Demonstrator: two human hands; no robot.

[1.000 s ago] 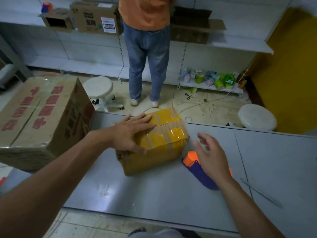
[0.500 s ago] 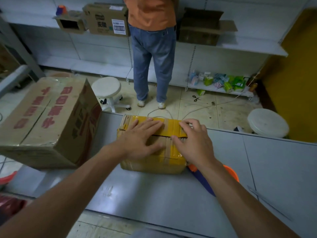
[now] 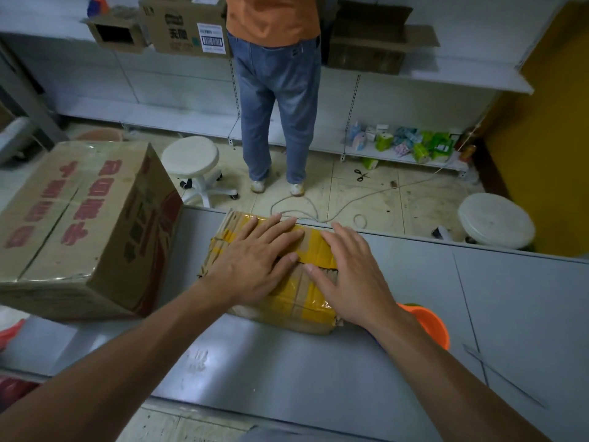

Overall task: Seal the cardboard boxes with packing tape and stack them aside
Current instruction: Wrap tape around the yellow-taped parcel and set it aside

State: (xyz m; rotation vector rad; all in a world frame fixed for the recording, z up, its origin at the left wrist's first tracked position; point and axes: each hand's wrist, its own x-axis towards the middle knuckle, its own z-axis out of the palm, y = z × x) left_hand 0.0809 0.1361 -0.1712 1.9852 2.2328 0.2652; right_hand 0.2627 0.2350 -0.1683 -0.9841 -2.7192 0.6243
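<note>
Well left of your fingers [image 3: 274, 232] stands the large carton [image 3: 79, 218]. Under them the small taped box [image 3: 296, 301] lies on the surface [image 3: 318, 378], left hand [image 3: 255, 263] and right hand [image 3: 353, 279] pressing flat, fingers straight and spread. Push forward and it may slide off the far edge (tape dispenser [image 3: 430, 323] sits by your right wrist).

— What have we moved?
— Our right hand [image 3: 353, 275] has come away from the tape dispenser [image 3: 427, 323] and now lies flat on the small box [image 3: 299, 301], beside our left hand [image 3: 255, 260].
— And the box?
— We've turned it from skewed to nearly square with the far edge of the desk [image 3: 318, 371].
</note>
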